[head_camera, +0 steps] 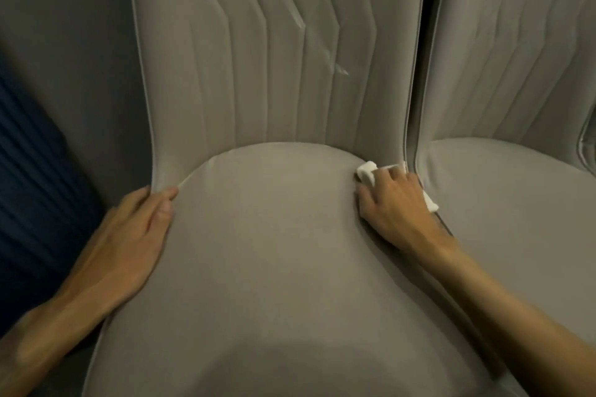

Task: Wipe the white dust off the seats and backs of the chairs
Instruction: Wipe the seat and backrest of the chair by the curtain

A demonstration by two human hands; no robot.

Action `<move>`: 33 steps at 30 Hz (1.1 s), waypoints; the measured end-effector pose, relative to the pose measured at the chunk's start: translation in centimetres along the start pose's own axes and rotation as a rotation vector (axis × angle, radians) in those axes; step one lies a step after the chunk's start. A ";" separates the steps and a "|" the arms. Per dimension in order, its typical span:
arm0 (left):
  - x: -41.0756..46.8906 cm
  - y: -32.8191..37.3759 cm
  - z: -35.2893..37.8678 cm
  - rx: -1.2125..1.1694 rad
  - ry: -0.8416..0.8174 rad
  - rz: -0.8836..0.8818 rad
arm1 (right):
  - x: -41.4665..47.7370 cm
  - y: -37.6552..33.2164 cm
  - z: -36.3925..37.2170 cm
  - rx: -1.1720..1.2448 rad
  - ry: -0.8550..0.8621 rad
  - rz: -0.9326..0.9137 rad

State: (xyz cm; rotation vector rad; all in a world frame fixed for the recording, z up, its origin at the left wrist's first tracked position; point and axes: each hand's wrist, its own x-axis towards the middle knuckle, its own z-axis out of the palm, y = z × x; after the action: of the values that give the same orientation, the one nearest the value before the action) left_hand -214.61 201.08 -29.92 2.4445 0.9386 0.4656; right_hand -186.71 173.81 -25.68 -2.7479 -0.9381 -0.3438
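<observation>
- Nearest us lies the seat (274,267), grey and smooth.
- Our left hand (129,235) rests open on the seat's left edge, fingers straight, their tips near where the back begins.
- Our right hand (396,206) is at the seat's far right corner. Its bent fingers grip a white cloth (367,171) and press it against the seat. The cloth shows past the fingertips and again beside the palm.
- Beyond the hands rises the back (225,58), with white dust (301,21) streaked right of its middle, well above the cloth.
- A second chair (516,203) stands just beside ours on the right.
</observation>
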 end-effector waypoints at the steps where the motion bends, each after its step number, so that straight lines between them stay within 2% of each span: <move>1: 0.0 0.1 0.1 -0.010 -0.006 -0.019 | -0.1 0.4 0.4 0.014 0.010 -0.010; 4: 0.0 0.7 0.0 -0.002 -0.022 -0.064 | 2.5 0.1 1.5 0.106 0.019 0.030; 8: 0.4 2.4 -1.0 0.151 -0.032 -0.048 | 7.9 -5.2 3.6 0.145 0.004 0.069; 12: 0.9 3.7 -1.5 0.161 -0.015 -0.052 | 9.3 -8.4 4.1 0.061 -0.018 -0.103; 13: 1.0 3.9 -1.4 0.146 0.003 -0.052 | 9.1 -7.9 3.8 0.015 -0.013 -0.089; 16: 0.7 4.4 -1.4 0.114 0.039 -0.066 | 7.8 -6.4 2.6 -0.038 0.019 0.163; 19: 0.8 4.6 -1.4 0.108 0.047 -0.053 | 8.5 -9.3 2.7 -0.030 -0.027 0.233; 22: 1.1 4.6 -1.3 0.090 0.059 -0.046 | 10.0 -12.9 3.7 0.080 -0.032 0.163; 26: 1.1 4.5 -1.1 0.095 0.082 -0.042 | 9.2 -12.1 4.0 0.173 -0.023 -0.177; 27: 1.1 4.5 -1.1 0.092 0.087 -0.039 | 9.1 -11.2 4.0 0.154 -0.008 -0.185; 28: 1.0 4.6 -1.0 0.093 0.096 -0.040 | 9.2 -10.2 4.0 0.116 0.012 -0.149; 31: 0.9 4.8 -0.9 0.076 0.112 -0.051 | 9.5 -9.0 4.5 0.048 0.061 0.127; 33: 1.1 4.8 -0.7 0.074 0.116 -0.059 | 9.9 -11.9 5.4 0.147 0.008 0.204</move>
State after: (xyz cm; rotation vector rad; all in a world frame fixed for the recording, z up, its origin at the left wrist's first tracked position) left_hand -211.67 198.94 -26.60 2.4698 1.0908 0.5664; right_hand -185.67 190.16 -26.41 -2.6729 -0.6447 -0.2400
